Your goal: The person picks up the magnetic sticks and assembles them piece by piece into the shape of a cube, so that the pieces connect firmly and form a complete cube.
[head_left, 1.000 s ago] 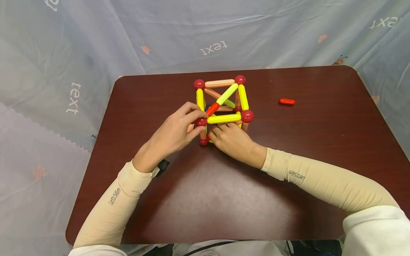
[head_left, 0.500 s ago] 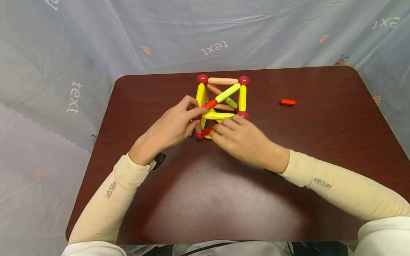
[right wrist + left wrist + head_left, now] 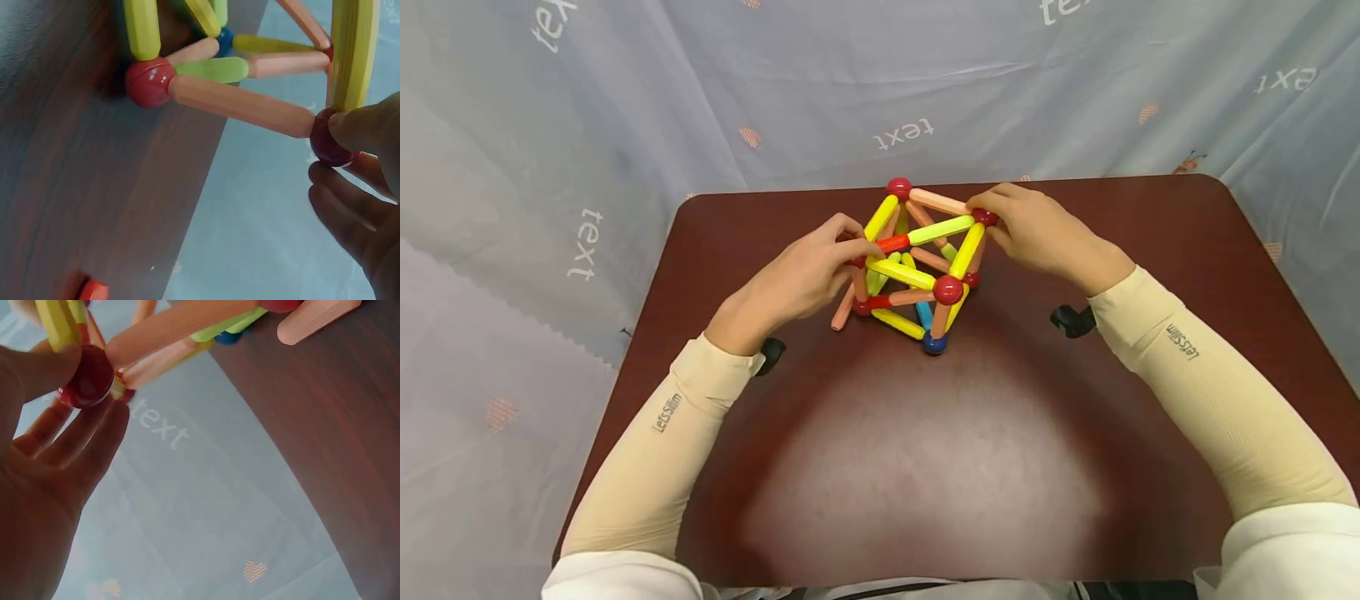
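A box-like frame of magnetic sticks and balls (image 3: 922, 277) stands on the table, with yellow, orange, green and red sticks between its corners. My left hand (image 3: 805, 271) pinches the red ball (image 3: 90, 378) at its upper left corner between thumb and fingers. At the far upper right corner, my right hand (image 3: 1045, 229) pinches another red ball (image 3: 331, 140). A diagonal of a red stick (image 3: 893, 243) and a green stick (image 3: 942, 229) spans the top between these two corners. The front upper red ball (image 3: 948, 290) sits above a blue ball (image 3: 935, 342) at the bottom.
An orange stick (image 3: 843, 308) slants out at the frame's lower left with its outer end free. The loose red stick (image 3: 94, 290) lies on the table in the right wrist view. The brown table (image 3: 917, 467) meets a hanging patterned cloth (image 3: 820, 108) behind.
My right hand has left the frame's near side and moved up to the far right corner ball. The frame has turned, bringing one corner toward me. My left hand stays at its ball.
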`<action>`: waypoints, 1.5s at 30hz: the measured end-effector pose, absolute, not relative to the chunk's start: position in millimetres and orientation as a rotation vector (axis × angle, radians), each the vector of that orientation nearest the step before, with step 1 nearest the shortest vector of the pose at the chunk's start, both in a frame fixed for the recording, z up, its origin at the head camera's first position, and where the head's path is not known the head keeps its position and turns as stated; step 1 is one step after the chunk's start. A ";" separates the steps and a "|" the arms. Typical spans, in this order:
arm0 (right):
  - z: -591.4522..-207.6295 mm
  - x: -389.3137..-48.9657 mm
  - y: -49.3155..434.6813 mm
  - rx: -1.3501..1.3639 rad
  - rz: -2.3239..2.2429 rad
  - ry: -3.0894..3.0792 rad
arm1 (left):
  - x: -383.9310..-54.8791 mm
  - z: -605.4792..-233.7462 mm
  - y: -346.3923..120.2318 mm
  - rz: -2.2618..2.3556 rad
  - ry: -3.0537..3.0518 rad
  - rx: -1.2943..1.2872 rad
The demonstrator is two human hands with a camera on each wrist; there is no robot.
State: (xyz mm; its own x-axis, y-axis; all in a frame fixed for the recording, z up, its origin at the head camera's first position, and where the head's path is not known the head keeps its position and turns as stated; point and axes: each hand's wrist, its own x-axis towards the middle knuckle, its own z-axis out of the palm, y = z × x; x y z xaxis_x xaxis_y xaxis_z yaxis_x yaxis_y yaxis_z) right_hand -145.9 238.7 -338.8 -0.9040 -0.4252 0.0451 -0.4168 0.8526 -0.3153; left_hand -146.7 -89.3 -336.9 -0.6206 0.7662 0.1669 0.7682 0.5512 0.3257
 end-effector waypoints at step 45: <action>-358.4 -75.9 181.3 -0.835 -0.291 3.391 | -137.5 -351.0 -85.4 -0.786 -2.864 -1.146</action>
